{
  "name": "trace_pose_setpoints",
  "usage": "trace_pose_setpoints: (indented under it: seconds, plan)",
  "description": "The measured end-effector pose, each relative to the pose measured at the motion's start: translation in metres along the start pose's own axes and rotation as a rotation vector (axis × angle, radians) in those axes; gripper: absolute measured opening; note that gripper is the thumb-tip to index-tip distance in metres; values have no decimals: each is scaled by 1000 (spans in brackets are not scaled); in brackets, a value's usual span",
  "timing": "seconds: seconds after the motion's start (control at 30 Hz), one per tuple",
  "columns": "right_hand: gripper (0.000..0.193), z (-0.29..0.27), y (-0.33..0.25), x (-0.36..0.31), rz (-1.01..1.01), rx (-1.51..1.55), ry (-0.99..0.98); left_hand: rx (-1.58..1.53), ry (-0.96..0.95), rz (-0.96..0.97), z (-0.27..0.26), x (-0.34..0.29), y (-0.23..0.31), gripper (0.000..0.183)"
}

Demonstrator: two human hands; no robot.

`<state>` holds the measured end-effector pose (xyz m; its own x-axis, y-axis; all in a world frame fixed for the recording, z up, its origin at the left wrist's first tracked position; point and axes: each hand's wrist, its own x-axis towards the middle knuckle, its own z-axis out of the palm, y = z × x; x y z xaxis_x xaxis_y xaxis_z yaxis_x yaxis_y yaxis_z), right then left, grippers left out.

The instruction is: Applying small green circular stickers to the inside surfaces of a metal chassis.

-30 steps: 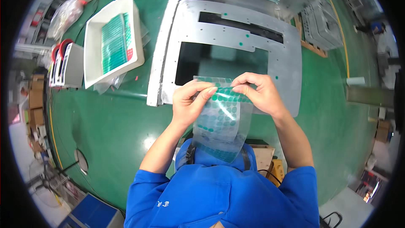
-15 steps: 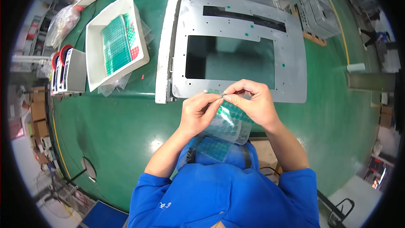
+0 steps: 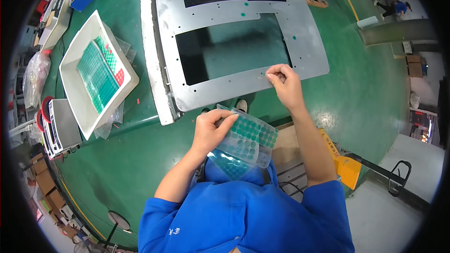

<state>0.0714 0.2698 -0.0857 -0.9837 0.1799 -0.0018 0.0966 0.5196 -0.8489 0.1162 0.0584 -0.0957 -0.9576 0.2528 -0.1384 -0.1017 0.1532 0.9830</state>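
My left hand (image 3: 211, 130) pinches sheets of green round stickers (image 3: 248, 133) by their upper left corner; they hang over my lap, overlapping one another. Ahead lies a grey metal panel (image 3: 220, 26) with a long slot and a large rectangular opening, both dark. Several small green dots are stuck on its face among small holes. My right hand (image 3: 287, 88) is over the panel's near edge, right of the middle, thumb and forefinger pressed together. Whatever is between those fingertips is too small to make out.
At the left, a white bin (image 3: 79, 105) holds more green and red sticker sheets on a green-topped table (image 3: 124, 0). Beside it stand grey-white boxes with red rings (image 3: 63, 122). A white beam (image 3: 152, 51) runs along the panel's left side. A yellow object (image 3: 348, 171) stands at the right.
My hands were together over the sheets; now the right has moved away, up and to the right, to the panel's edge. The left keeps the sheets, lower down. The view has shifted.
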Motion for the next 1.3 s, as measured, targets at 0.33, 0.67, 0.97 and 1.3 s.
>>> trace_pose_setpoints:
  seconds: [0.33,0.67,0.97,1.3]
  plan:
    - [6,2,9,13,87,-219,-146,-40,-28,-8,-8,-7,-7,10]
    - [7,4,11,16,88,-313,-132,-62,-12,-7,-10,-9,-8,10]
    - [6,4,8,17,116,-385,-125,-68,1,4,-6,-7,-4,10]
    - [14,-3,14,27,146,-130,-200,-105,63,-30,-20,-13,3,10]
